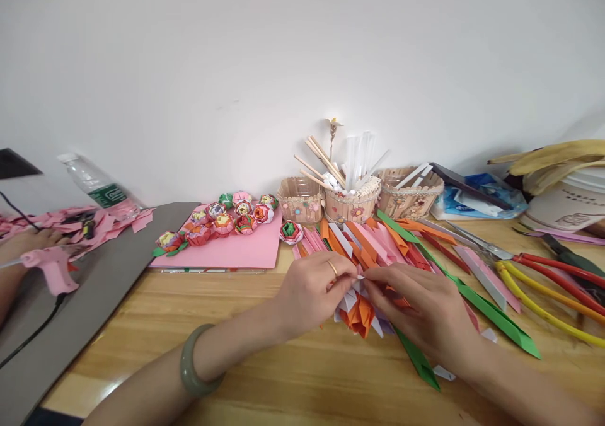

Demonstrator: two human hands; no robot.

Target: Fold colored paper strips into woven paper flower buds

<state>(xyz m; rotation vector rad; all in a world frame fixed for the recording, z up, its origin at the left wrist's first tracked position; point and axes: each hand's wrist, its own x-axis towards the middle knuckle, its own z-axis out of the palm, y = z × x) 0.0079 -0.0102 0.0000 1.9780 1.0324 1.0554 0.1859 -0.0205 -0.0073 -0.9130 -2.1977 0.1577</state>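
Note:
My left hand (316, 290), with a ring on one finger, and my right hand (420, 300) meet over the wooden table (227, 356). Between their fingertips both pinch a small white paper tip (360, 278). It belongs, as far as I can see, to the folded paper flower (359, 317) just below, with orange petals in the middle and white and pale purple ones around. My fingers hide part of the flower. Behind and beside my hands lie several folded paper strips (366, 240) in pink, orange and red. Long green strips (496, 312) reach out to the right.
Finished paper flowers (223, 223) rest on pink paper (246, 249). Craft-stick baskets (352, 207) line the wall. Scissors (529, 262) with red and yellow handles lie right. At left, another person's hand (33, 244) is near a pink glue gun (51, 271) and a bottle (101, 186).

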